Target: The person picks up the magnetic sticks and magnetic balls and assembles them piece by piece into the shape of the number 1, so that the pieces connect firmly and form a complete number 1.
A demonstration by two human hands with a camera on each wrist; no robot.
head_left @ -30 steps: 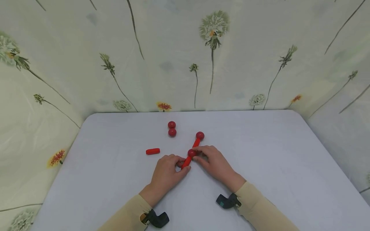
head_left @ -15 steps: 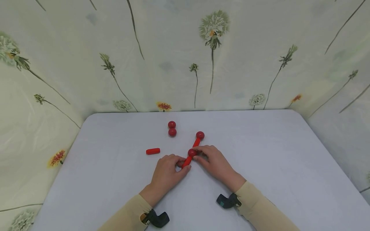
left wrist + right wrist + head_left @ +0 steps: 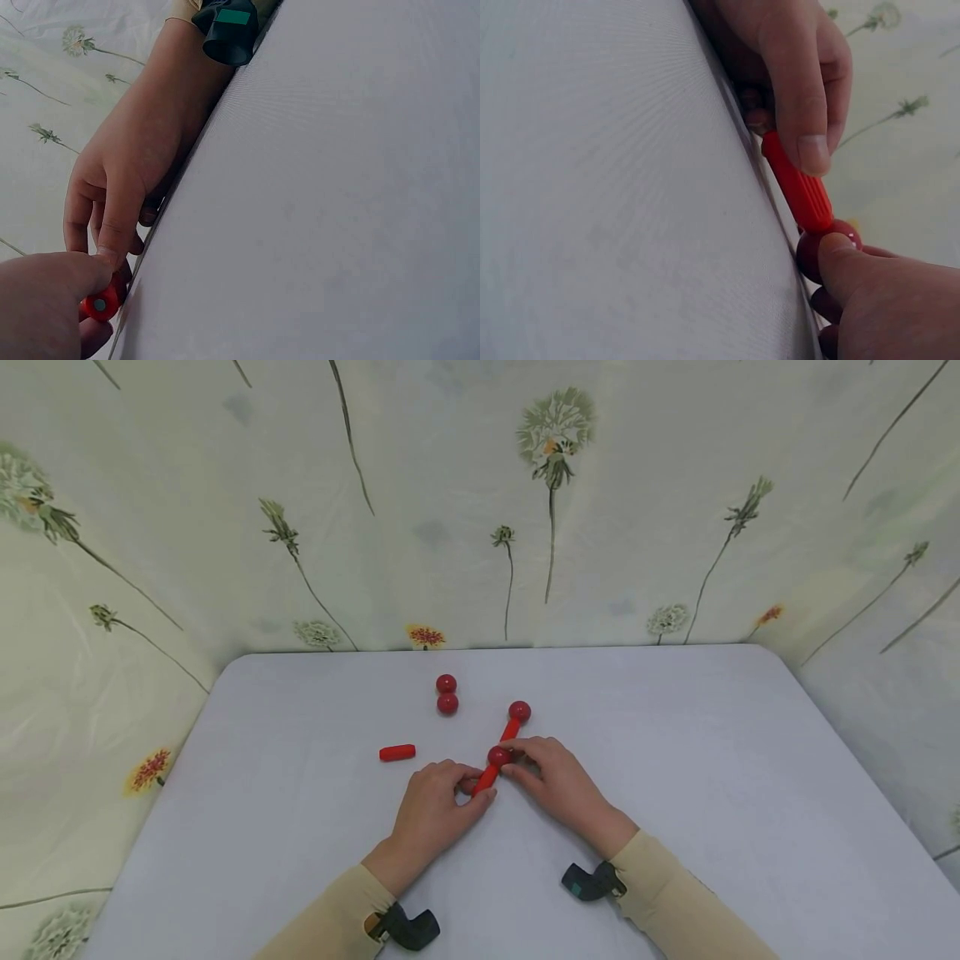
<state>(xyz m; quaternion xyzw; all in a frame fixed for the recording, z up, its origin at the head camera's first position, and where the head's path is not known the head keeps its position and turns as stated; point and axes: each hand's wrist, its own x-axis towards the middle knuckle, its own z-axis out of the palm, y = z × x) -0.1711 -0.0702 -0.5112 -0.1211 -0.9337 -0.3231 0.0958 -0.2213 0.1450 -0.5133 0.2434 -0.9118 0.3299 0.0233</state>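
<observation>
One red near stick (image 3: 486, 780) lies slantwise around the middle of the white table (image 3: 712, 760), far end touching a dark red middle ball (image 3: 498, 757). Left hand (image 3: 438, 806) pinches the near stick, thumb one side, fingers the other. Right hand (image 3: 562, 785) pinches the middle ball between thumb and fingers. Right wrist view: near stick has grooves, thumb pressed on the ball. Left wrist view: pale round spot on the stick's end.

Beyond the middle ball, same line: far stick (image 3: 510, 730), also red, then end ball (image 3: 519, 711) touching its far end. Fingertips partly cover where far stick meets middle ball; can't tell if joined.

Left of that line, loose stick (image 3: 397, 752) lies alone, nearly crosswise. Farther back, rear ball (image 3: 446, 683) and front ball (image 3: 447, 703) appear to touch.

Both arms in beige sleeves, dark wrist camera on each. Behind table: pale cloth (image 3: 450, 460) printed with dandelions and orange flowers.
</observation>
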